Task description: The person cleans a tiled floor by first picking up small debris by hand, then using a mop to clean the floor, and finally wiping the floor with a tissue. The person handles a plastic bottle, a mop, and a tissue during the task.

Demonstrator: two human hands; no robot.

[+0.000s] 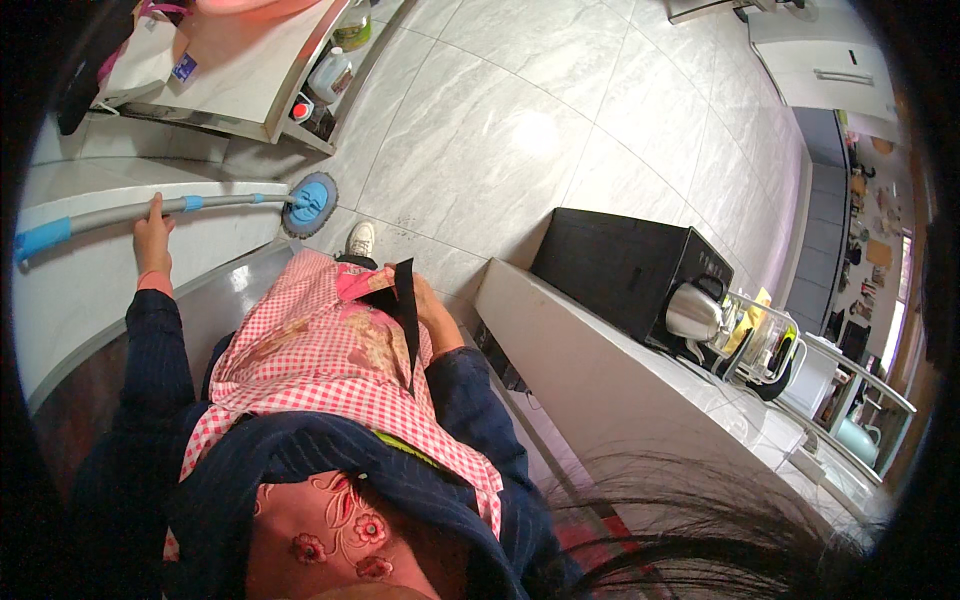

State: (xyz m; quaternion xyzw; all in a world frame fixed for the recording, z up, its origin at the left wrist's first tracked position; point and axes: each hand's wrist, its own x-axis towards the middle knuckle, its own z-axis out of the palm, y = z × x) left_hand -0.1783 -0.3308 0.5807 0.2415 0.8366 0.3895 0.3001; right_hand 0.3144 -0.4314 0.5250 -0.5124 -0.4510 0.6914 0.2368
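At the left, a mop with a grey and light-blue pole (pixel 116 215) lies slantwise across the white tiled ledge side. Its round blue head with a grey fringe (pixel 310 204) rests low beside the ledge's end. My left hand (pixel 154 236) is at the pole, one finger stretched over it; whether the hand closes around it is hidden. In front of my body, my right hand (pixel 433 307) holds a black strap (pixel 406 315) against the pink checked apron (pixel 300 352). The fingertips of that hand are partly hidden behind the strap.
A shelf unit (pixel 281 97) with bottles stands at the upper left. To my right, a low white wall (pixel 555 322) carries a black box-shaped appliance (pixel 615 270), a steel kettle (pixel 694 309) and a wire rack (pixel 787 345). A white shoe (pixel 361 238) stands on the grey tiled floor (pixel 480 142).
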